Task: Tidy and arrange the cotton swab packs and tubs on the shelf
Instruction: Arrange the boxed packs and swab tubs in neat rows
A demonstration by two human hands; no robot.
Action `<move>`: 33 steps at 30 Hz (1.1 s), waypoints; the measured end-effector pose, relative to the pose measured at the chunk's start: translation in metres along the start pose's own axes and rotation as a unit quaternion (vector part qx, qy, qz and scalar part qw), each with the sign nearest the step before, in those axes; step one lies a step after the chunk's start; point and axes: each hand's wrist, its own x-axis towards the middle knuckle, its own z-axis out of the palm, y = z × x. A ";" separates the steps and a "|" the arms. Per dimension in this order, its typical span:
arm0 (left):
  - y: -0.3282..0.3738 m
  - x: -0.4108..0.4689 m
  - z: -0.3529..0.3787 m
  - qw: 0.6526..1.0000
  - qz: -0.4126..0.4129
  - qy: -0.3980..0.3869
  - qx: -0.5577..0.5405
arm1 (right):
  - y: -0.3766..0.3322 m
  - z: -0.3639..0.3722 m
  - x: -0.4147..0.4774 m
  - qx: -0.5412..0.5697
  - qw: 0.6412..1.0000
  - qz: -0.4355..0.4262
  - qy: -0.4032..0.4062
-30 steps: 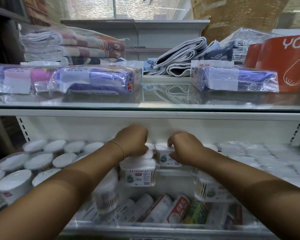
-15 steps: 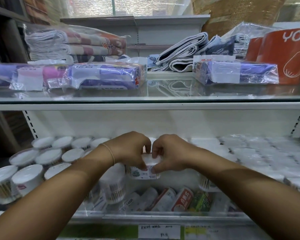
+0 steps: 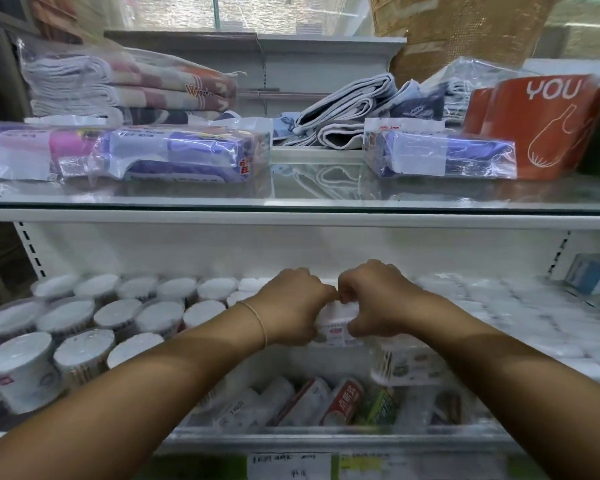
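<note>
**Swab shelf: one tub in hand**

Front rail: price label [image 3: 284, 464]. Behind it: lying packs [image 3: 340, 401]. Mid-shelf: small swab tub [image 3: 336, 329], gripped from both sides by the left hand [image 3: 291, 306] and right hand [image 3: 371, 299], knuckles nearly touching. Left: rows of round tubs [image 3: 73, 317], upright. Above: glass shelf [image 3: 291, 202] bearing wrapped packs [image 3: 177, 154], with folded towels [image 3: 129, 84] behind.

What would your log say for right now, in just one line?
step: arranging | left hand: holds small tub | right hand: holds same tub | place: mid shelf | round tubs: left side
</note>
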 end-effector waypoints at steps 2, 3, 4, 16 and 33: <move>0.001 0.009 -0.002 0.999 -0.008 0.019 0.045 | 0.007 0.003 0.002 0.006 1.000 0.012 0.016; 0.000 0.013 -0.002 0.998 -0.016 0.022 0.058 | 0.009 0.005 0.003 0.017 1.000 0.016 0.020; 0.000 0.016 -0.001 0.997 -0.023 0.024 0.064 | 0.011 0.008 0.005 0.029 0.999 0.019 0.022; -0.013 0.037 0.008 0.997 -0.056 -0.043 0.034 | 0.012 0.013 0.015 0.001 0.999 0.007 0.033; -0.033 0.033 0.002 0.998 -0.005 -0.055 -0.017 | 0.002 0.017 0.017 -0.046 0.997 0.048 0.037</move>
